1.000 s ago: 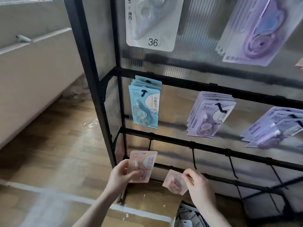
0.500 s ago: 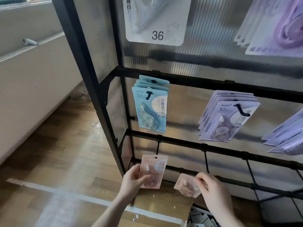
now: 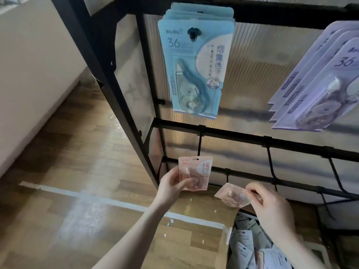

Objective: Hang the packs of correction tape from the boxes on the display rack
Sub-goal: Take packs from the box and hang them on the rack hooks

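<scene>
Head cam looked down at the display rack (image 3: 242, 135) w/ blue packs (image 3: 194, 63) and purple packs (image 3: 318, 84) already hung on upper pegs. Left hand (image 3: 172, 184) pinched a pink pack (image 3: 195, 172) upright, label facing the person, hang-hole at top, prob. so it could slide straight onto a peg. Right hand (image 3: 270, 202) pinched a second pink pack (image 3: 232, 195) tilted nearly flat, just above the open cardboard box (image 3: 194, 230) by the rack's lower left corner; likely held as next in line. More packs (image 3: 250, 247) lay in the box. Bottom-row hooks (image 3: 270, 162) looked bare, so pink row not yet started, I'd judge.
</scene>
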`<state>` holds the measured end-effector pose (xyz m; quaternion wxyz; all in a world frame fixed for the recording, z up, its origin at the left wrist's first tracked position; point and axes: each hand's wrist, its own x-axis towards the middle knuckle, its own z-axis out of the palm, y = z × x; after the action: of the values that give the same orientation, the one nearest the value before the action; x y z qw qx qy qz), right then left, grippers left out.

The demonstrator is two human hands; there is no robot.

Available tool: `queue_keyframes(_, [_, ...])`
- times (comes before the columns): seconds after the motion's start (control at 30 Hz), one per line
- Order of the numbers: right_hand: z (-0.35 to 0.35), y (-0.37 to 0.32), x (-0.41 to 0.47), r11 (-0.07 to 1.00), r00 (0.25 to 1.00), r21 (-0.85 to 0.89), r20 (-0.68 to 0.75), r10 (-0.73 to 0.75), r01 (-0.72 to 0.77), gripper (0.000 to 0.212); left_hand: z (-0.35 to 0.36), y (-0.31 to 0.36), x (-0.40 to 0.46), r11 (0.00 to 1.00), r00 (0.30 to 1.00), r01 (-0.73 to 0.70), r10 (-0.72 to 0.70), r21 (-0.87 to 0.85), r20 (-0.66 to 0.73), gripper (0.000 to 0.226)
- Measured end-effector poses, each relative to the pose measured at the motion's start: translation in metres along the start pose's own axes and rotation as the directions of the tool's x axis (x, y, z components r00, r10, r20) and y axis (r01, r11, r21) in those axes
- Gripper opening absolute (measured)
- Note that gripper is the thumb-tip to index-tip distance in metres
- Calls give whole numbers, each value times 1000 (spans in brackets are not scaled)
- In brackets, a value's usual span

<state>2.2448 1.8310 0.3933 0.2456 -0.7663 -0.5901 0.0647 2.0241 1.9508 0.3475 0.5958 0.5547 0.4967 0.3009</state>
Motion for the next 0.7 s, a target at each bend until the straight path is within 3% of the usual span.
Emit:
queue_keyframes(0.23, [15,3,-9,1000,1000,16,8,26,-26,12,-3,-11,4,990,999,3,-10,142,51,54])
queue_keyframes(0.4, [18,6,-16,999,999,15,20,30,-31,11,-6,-15,9,989,999,2,-9,147,49,14])
queue_keyframes(0.7, [19,6,-14,1000,1000,-3,16,14,-14,10,0,-14,38,974,998,-33,19,226,64,14])
